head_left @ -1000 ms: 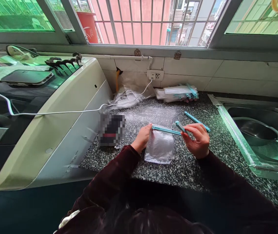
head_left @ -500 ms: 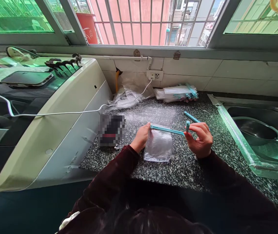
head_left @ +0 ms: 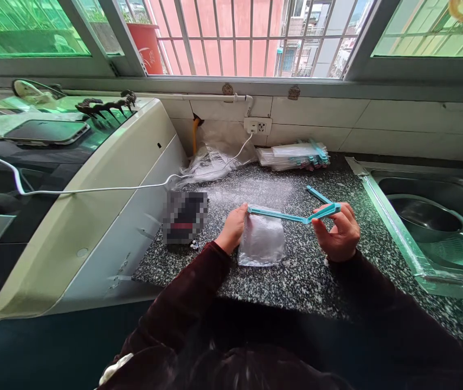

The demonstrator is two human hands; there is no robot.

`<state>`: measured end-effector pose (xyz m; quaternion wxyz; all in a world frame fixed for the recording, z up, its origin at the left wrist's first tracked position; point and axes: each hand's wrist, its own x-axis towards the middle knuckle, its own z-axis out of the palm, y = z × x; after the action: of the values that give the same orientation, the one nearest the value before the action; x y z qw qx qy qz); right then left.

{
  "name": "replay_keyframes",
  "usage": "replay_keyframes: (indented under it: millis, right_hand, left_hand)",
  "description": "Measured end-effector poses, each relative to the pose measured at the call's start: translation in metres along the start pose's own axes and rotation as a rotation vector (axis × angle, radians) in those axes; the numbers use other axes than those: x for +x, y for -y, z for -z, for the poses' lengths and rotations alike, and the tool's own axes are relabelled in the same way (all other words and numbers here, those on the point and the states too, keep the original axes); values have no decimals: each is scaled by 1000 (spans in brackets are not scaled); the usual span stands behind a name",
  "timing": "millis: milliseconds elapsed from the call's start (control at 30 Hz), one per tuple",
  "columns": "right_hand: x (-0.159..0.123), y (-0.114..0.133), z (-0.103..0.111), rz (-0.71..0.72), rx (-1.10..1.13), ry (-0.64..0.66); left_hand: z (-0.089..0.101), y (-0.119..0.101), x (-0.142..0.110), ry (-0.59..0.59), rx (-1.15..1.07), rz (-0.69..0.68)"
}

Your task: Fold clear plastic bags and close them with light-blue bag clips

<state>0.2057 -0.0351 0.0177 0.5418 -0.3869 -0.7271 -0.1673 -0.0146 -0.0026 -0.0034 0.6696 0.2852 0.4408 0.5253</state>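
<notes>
At the far left stands a cream-and-grey washing machine, its dark top carrying a flat device with rounded corners and a black claw-like piece. A white cable crosses in front of it to the wall socket. Next, on the speckled bench, lies a dark item blurred into squares, with crumpled clear plastic behind it by the wall.

The left hand has its grip closed in a pinch on the left end of a turquoise hinged bag clip. One arm of the clip runs across the top of a clear plastic bag, which hangs down toward the person just above or on the bench; which of the two cannot be told. The clip's other arm is swung out to the right at the hinge. The right hand has that arm in its grip, thumb and fingers drawn together on it.

Beyond the right hand a second turquoise clip lies on the bench, partly hidden. Near the wall is a pile of clear pouches with turquoise clips. At the far right, the sink holds a dark pan.
</notes>
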Motion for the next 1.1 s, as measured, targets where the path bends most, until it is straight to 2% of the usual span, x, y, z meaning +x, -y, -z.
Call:
replay_keyframes:
  millis: [100,567,833,1100]
  right_hand:
    - [-1,-1,0,13,7,-26]
    - [0,-1,2,-103,-1,-61]
    - [0,-1,1,-147,76,-100]
    - [-5,-7,-1,-328,210,-112]
  left_hand:
    - [0,0,1,-21,-22,-6]
    - [2,-5,1,-68,-16,-49]
    - [2,-6,1,-84,-48,-64]
    - [5,-6,2,-118,-4,-114]
